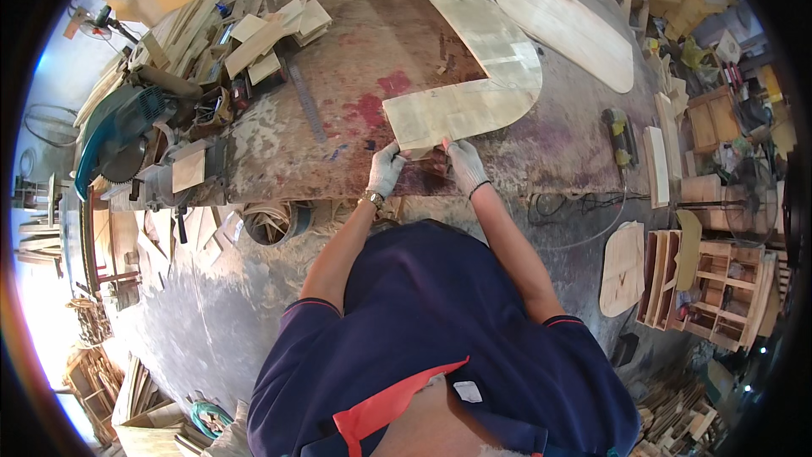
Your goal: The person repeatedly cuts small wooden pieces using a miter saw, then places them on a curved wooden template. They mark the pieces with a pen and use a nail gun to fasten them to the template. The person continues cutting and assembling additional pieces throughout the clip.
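Both hands in grey gloves, down at the near edge of the table (355, 51). Left hand (386, 167) and right hand (464, 164) sit close together on the near end of a big curved plywood piece (474, 89), a pale hook-shaped panel lying flat on the stained top w/ its short leg pointing at the person. Left hand looks closed on the panel's near corner; right hand's fingers curl over the edge just beside it, something small and reddish between the two, can't tell what. Looks like the positioning/marking step at that end, judging by grip. Next move prob. needs the panel held dead flat and steady, hands not slipping off that edge.

Containers: round bucket-like tub (277, 223) under the table edge at left, holds curled strips or offcuts, not clear. Wooden shelf unit (719, 292) at right, compartments mostly bare, bits inside too small to tell. Second oval panel (565, 24) lies beyond, apart from the first.
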Action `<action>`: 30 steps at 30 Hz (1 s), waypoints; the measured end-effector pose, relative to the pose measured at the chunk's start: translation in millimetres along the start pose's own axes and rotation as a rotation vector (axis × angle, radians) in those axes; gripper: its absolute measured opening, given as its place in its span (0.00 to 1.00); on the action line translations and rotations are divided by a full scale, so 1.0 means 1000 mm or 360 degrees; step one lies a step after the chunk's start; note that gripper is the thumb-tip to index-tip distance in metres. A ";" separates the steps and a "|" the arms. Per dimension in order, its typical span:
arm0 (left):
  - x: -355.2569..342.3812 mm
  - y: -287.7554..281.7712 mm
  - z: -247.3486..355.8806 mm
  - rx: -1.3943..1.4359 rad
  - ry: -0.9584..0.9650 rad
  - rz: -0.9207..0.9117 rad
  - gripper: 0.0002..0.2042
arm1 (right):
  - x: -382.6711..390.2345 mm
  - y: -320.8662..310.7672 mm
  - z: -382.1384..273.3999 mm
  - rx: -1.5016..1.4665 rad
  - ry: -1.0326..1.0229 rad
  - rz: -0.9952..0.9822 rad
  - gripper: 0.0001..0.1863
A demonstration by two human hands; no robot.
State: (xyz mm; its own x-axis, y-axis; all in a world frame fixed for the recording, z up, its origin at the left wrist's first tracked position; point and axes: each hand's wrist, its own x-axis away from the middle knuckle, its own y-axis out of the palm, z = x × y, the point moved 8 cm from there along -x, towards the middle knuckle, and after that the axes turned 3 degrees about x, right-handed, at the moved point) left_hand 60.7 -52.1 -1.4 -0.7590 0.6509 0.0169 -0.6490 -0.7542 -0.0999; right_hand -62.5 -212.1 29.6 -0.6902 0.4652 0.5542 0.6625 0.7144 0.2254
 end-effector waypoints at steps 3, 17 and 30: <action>-0.002 0.003 0.007 0.0020 -0.0009 0.0023 0.15 | -0.002 -0.004 -0.001 0.0054 -0.0007 0.0012 0.14; 0.003 0.002 0.019 -0.0110 -0.0043 0.0020 0.15 | -0.009 -0.010 0.004 0.0035 -0.0013 0.0039 0.14; 0.003 0.003 0.017 0.0044 -0.0109 0.0001 0.15 | -0.009 -0.010 0.002 0.0103 0.0019 0.0040 0.13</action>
State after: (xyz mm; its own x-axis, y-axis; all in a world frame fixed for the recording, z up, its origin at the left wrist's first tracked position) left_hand 56.0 -53.7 15.6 -0.7604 0.6439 0.0851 -0.6492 -0.7572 -0.0724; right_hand -63.5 -222.4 21.1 -0.6697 0.4773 0.5689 0.6590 0.7351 0.1591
